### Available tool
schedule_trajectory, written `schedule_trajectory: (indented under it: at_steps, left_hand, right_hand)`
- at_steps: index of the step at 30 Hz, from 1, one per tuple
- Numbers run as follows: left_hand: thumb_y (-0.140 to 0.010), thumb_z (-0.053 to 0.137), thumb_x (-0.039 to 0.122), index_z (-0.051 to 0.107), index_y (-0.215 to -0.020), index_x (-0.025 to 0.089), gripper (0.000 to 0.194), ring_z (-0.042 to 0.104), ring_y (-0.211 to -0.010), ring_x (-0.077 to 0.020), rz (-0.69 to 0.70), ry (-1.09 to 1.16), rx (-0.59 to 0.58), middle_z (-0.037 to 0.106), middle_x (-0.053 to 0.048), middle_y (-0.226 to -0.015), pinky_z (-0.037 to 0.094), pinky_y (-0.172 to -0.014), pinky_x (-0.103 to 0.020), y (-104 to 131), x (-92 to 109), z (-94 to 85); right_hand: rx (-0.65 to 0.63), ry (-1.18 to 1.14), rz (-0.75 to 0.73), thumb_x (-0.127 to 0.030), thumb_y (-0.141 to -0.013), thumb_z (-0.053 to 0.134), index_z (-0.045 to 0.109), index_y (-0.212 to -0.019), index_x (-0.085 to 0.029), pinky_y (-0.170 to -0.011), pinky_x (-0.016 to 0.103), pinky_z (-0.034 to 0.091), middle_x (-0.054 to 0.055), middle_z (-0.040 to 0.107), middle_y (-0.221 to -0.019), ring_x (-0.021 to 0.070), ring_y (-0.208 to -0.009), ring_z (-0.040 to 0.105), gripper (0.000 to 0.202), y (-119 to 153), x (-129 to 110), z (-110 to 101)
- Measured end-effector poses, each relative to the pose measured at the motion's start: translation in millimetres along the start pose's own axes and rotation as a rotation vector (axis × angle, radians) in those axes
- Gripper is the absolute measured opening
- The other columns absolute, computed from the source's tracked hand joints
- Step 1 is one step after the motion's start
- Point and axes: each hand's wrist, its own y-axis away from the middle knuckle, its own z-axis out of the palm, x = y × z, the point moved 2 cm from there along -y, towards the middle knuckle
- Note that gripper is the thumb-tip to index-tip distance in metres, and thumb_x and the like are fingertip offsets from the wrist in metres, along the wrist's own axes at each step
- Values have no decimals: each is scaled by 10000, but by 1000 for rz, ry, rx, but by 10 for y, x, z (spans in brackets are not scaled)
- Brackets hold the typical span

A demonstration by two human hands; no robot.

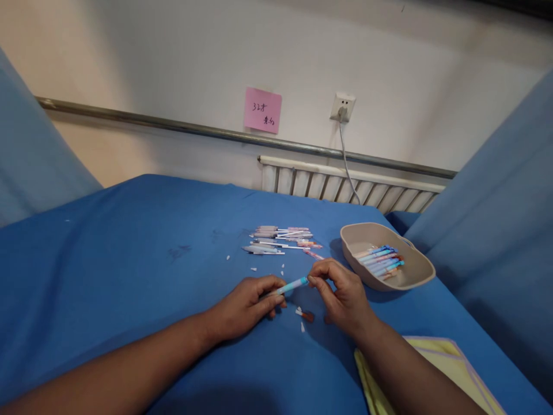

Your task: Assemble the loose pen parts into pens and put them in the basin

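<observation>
A light blue pen (292, 286) is held slantwise between my two hands, just above the blue cloth. My left hand (250, 305) grips its lower left end between thumb and fingers. At the upper right end, my right hand (339, 293) pinches the pen's tip with thumb and forefinger. Below the pen lie a small brown piece (307, 316) and small white bits (303, 327). Beyond my hands, pen parts (276, 233), grey barrels and thin white refills among them, lie in a loose pile.
At the right, a beige basket (417, 271) holds several pens (382, 259). A folded yellow cloth (432, 351) lies under my right forearm. The blue cloth (129, 259) covers the table. Behind stand a radiator (315, 181) and a wall socket (343, 107) with a plugged-in cord.
</observation>
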Motion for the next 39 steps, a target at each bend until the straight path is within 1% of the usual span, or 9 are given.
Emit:
schedule_trajectory:
  at_steps: [3, 6, 11, 17, 21, 26, 32, 35, 39]
  left_hand:
    - [-906, 456, 349, 578, -966, 163, 230, 564, -667, -102, -6, 18, -5, 616, -15, -848, 463, -644, -225, 3, -1, 2]
    - [-907, 454, 358, 576, -974, 154, 247, 556, -626, -92, -41, 65, -38, 626, -20, -850, 451, -600, -214, 6, 9, 12]
    - [-900, 466, 382, 590, -961, 144, 275, 557, -600, -90, -72, 98, -76, 642, -28, -841, 425, -548, -205, 6, 22, 23]
    - [-885, 497, 379, 579, -987, 147, 267, 559, -605, -95, -78, 186, -74, 645, -35, -840, 442, -565, -219, -13, 23, 31]
    - [-892, 487, 377, 583, -980, 145, 266, 557, -617, -93, -62, 179, -81, 639, -33, -840, 446, -587, -220, -12, 27, 36]
    - [-902, 464, 391, 587, -1016, 156, 289, 556, -634, -95, -56, 119, -103, 637, -29, -851, 448, -594, -215, -4, -1, 30]
    - [-902, 462, 390, 594, -989, 155, 284, 535, -620, -91, -59, 112, -108, 624, -17, -816, 448, -606, -218, -26, -18, 15]
    - [-902, 464, 391, 591, -1003, 156, 286, 536, -619, -91, -65, 114, -126, 623, -18, -821, 442, -604, -218, -29, -22, 18]
    - [-902, 469, 386, 593, -995, 149, 283, 529, -621, -89, -64, 142, -113, 617, -17, -814, 437, -604, -216, -24, -33, 28]
  right_hand:
    - [7, -58, 91, -191, -841, 549, 567, -749, -187, -637, 241, 434, 5, 602, -713, 126, -667, 567, 95, 6, 45, 25]
    - [1, -118, 178, -252, -841, 567, 561, -730, -188, -582, 231, 425, -8, 598, -654, 118, -598, 556, 128, 14, 70, 48]
    - [13, -183, 229, -291, -833, 578, 538, -716, -190, -560, 229, 422, -12, 597, -622, 116, -567, 552, 159, 28, 71, 81]
    - [75, -334, 314, -335, -840, 567, 523, -723, -192, -568, 232, 430, -20, 590, -596, 113, -552, 545, 189, 56, 89, 153]
    - [102, -311, 270, -324, -841, 565, 525, -722, -191, -575, 231, 427, -21, 581, -604, 111, -563, 541, 183, 64, 66, 154]
    - [52, -228, 229, -292, -838, 558, 526, -720, -189, -564, 228, 435, -19, 580, -619, 111, -565, 546, 160, 54, 47, 141]
    - [36, -222, 227, -293, -848, 546, 518, -726, -196, -541, 230, 436, -25, 572, -600, 111, -544, 543, 158, 40, 47, 155]
    - [56, -132, 183, -277, -846, 548, 519, -724, -199, -578, 243, 444, -19, 578, -619, 117, -573, 551, 148, 47, 38, 138]
    - [56, -45, 129, -250, -840, 555, 527, -730, -203, -600, 249, 443, -17, 583, -637, 119, -590, 555, 123, 68, 22, 125]
